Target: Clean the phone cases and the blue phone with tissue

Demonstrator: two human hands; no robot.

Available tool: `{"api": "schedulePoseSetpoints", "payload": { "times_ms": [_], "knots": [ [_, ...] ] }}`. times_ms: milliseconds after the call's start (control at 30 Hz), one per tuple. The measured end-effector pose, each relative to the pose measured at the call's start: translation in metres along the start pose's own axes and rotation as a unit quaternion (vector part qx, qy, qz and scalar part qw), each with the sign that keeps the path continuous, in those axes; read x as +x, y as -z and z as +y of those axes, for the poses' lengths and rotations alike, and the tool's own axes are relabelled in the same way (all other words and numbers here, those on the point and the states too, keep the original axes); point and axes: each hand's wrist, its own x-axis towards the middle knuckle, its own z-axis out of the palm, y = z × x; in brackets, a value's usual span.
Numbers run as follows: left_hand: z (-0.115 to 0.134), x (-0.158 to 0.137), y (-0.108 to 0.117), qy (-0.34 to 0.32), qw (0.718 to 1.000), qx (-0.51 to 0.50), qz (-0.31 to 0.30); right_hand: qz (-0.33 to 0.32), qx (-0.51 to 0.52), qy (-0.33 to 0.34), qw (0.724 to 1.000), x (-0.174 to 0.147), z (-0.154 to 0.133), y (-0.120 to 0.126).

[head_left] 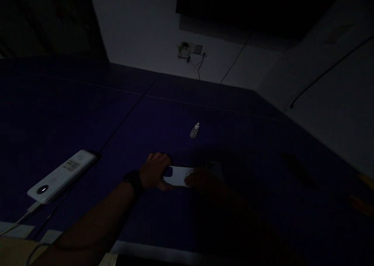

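A pale phone case [179, 176] with a dark camera cutout lies flat on the blue surface in the head view. My left hand [154, 170], with a dark watch on its wrist, grips the case's left end between fingers and thumb. Over the right end of the case rests my right hand [203, 178], its fingers curled; deep shadow hides what they hold, if anything. A phone [216, 168] with several camera lenses lies just beyond that hand, partly covered by it. Farther back, a small clear bottle with a white dropper cap [194, 131] is on the surface.
At left lies a white power device [62, 176] with a lit round display and a cable [25, 215]. A dim dark flat object [298, 168] is at right. Wall sockets [191, 48] with cords and a dark screen [248, 9] are at the back.
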Motion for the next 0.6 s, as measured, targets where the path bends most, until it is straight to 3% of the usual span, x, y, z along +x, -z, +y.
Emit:
{"api": "schedulePoseSetpoints", "payload": {
  "times_ms": [100,267,400,600],
  "knots": [
    [0.0,0.0,0.001,-0.004,1.0,0.002,0.002,0.003,0.009,-0.002,1.0,0.004,-0.005,-0.001],
    [0.0,0.0,0.003,-0.011,1.0,-0.007,0.004,0.021,0.009,-0.062,0.998,0.002,0.004,0.007],
    [0.001,0.0,0.003,-0.008,1.0,-0.009,-0.004,-0.02,-0.036,-0.107,0.993,0.001,0.005,0.023],
    [0.004,-0.001,0.006,0.006,1.0,-0.003,-0.007,-0.079,-0.142,-0.166,0.973,0.005,-0.015,0.044]
  ]
}}
